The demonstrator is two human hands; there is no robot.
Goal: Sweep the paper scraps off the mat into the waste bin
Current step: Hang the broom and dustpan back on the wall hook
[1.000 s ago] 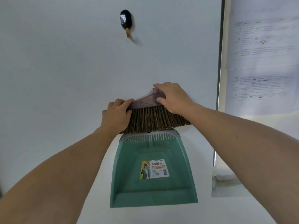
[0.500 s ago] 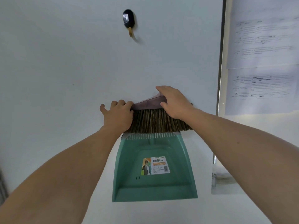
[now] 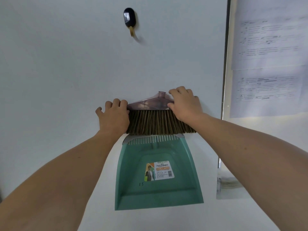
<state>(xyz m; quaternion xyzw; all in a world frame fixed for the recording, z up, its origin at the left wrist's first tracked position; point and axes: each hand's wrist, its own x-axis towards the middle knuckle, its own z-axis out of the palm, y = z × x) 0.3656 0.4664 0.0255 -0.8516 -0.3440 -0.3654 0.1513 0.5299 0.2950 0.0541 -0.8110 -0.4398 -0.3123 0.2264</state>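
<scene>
A broom head [image 3: 150, 120] with a smoky translucent top and brown bristles lies flat against the white wall, with no handle in its socket. My left hand [image 3: 113, 116] grips its left end and my right hand [image 3: 184, 105] grips its right end. Directly below it a green dustpan [image 3: 158, 172] with a white label is flat against the wall, its toothed grey upper edge touching the bristle tips. No mat, paper scraps or waste bin are in view.
A black wall hook [image 3: 130, 20] with a tan peg sits high on the wall above the broom head. At the right a metal strip [image 3: 225, 80] borders a panel holding printed sheets [image 3: 270, 64].
The broom head has turned level, so its socket now shows at the top. My right hand slid toward its right end, and my left hand's fingers spread a little.
</scene>
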